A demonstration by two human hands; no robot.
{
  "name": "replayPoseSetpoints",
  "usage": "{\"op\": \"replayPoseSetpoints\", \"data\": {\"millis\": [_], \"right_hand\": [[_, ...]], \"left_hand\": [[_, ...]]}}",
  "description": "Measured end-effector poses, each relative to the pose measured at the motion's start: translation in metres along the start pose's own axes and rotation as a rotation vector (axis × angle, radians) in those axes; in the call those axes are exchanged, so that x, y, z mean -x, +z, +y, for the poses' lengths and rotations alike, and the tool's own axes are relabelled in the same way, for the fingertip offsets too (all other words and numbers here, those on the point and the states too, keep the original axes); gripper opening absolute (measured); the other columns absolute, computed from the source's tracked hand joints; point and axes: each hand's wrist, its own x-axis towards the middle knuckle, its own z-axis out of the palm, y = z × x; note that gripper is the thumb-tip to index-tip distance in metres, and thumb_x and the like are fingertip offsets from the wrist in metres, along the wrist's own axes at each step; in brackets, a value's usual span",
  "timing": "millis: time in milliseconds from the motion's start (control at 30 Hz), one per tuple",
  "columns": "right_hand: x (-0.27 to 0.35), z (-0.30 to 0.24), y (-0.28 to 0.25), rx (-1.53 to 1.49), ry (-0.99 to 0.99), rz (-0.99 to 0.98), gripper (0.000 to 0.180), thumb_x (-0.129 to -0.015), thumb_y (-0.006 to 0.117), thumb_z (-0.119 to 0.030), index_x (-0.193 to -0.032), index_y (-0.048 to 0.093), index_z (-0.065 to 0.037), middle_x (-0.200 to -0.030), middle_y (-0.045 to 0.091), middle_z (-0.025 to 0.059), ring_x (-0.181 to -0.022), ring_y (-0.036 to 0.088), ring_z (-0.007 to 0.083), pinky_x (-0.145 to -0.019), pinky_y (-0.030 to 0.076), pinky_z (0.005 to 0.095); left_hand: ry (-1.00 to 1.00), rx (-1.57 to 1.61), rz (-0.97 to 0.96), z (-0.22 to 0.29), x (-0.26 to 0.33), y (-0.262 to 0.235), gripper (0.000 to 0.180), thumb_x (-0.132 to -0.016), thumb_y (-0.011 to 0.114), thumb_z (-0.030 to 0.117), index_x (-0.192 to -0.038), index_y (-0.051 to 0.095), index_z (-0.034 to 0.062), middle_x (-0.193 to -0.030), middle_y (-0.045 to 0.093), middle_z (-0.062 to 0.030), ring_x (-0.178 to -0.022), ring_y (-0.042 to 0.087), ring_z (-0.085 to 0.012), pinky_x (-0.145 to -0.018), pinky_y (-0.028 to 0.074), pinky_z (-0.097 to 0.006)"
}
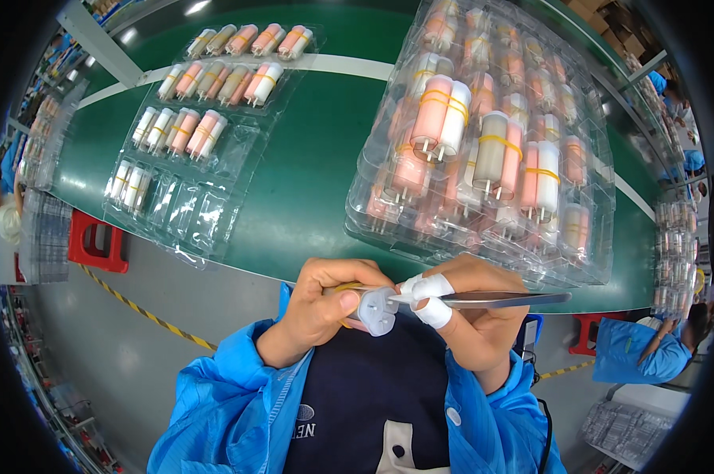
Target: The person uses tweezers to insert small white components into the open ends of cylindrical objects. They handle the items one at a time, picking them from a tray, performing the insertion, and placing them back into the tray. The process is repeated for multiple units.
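- My left hand [325,304] is curled around a small pale tube [370,306], close in front of my chest, below the near edge of the green table [310,182]; the fingers are pressed together on its body.
- Tube: one in hand. It looks off-white to translucent, with a rounded end cap facing the camera; short pins show on the cap, number not clear. A yellow band [347,287] peeks out at my fingers.
- My right hand [471,316] pinches one pair of metal tweezers [499,299]; the tip touches the tube's cap, the long end points to my right. Two fingers carry white tape wraps [434,300].
- On the table, left: one clear plastic tray [215,213] with pockets. I count four rows of banded tube bundles [207,79]: about five tubes in the far row, six next, five next, three in the nearest filled row. The nearest pockets hold nothing.
- On the table, right: one stack of clear trays [594,237], several high; exact number cannot be told. Top tray holds three clear bundles of pink, white and grey tubes [444,114], each tied with a yellow band, pins toward me. More tubes show through the layers below, too blurred to count.
- Two red stools [96,241] stand under the table edge.
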Motion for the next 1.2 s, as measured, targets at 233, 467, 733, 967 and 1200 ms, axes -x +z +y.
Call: {"op": "replayPoseSetpoints", "data": {"millis": [233, 467, 733, 967, 1200], "right_hand": [[-0.011, -0.010, -0.004, 0.078, 0.051, -0.108, 0.008, -0.076, 0.068, 0.000, -0.084, 0.066, 0.001, -0.071, 0.064, 0.0102, -0.059, 0.062, 0.0152, -0.051, 0.045, 0.0251], [-0.014, -0.006, -0.002, 0.035, 0.028, -0.085, 0.009, -0.078, 0.066, 0.003, -0.087, 0.066, 0.003, -0.075, 0.066, 0.0122, -0.067, 0.065, 0.0181, -0.058, 0.049, 0.0262], [0.001, 0.005, 0.003, -0.175, -0.044, 0.157, 0.017, -0.079, 0.067, 0.004, -0.095, 0.064, 0.006, -0.090, 0.067, 0.0203, -0.075, 0.067, 0.0205, -0.067, 0.054, 0.0288], [0.006, 0.010, 0.007, -0.192, 0.013, 0.143, 0.016, -0.077, 0.070, 0.002, -0.092, 0.065, 0.006, -0.088, 0.068, 0.0193, -0.075, 0.067, 0.0196, -0.065, 0.053, 0.0278], [0.008, 0.012, 0.007, -0.188, 0.021, 0.135, 0.017, -0.077, 0.070, 0.002, -0.093, 0.065, 0.005, -0.088, 0.068, 0.0182, -0.074, 0.066, 0.0186, -0.064, 0.053, 0.0274]], "left_hand": [[-0.007, -0.033, 0.005, 0.000, 0.000, -0.002, 0.047, -0.083, 0.065, 0.034, -0.096, 0.065, -0.0110, -0.085, 0.061, -0.0121, -0.069, 0.059, -0.0133, -0.057, 0.049, -0.021], [-0.057, 0.112, 0.081, -0.008, 0.002, -0.002, 0.052, -0.088, 0.056, 0.037, -0.099, 0.063, -0.0133, -0.077, 0.061, -0.0122, -0.063, 0.057, -0.0134, -0.052, 0.046, -0.023], [-0.056, 0.490, -0.126, -0.006, -0.005, -0.008, 0.066, -0.095, 0.031, 0.049, -0.100, 0.058, -0.0111, -0.069, 0.051, -0.0090, -0.047, 0.039, -0.0094, -0.049, 0.030, -0.026], [-0.086, 0.619, -0.177, -0.006, -0.006, -0.009, 0.065, -0.095, 0.028, 0.049, -0.102, 0.058, -0.0078, -0.071, 0.049, -0.0070, -0.048, 0.038, -0.0088, -0.049, 0.030, -0.025], [-0.121, 0.743, -0.210, -0.007, -0.007, -0.011, 0.064, -0.095, 0.027, 0.049, -0.104, 0.057, -0.0069, -0.073, 0.050, -0.0071, -0.048, 0.039, -0.0093, -0.050, 0.032, -0.025]]}}
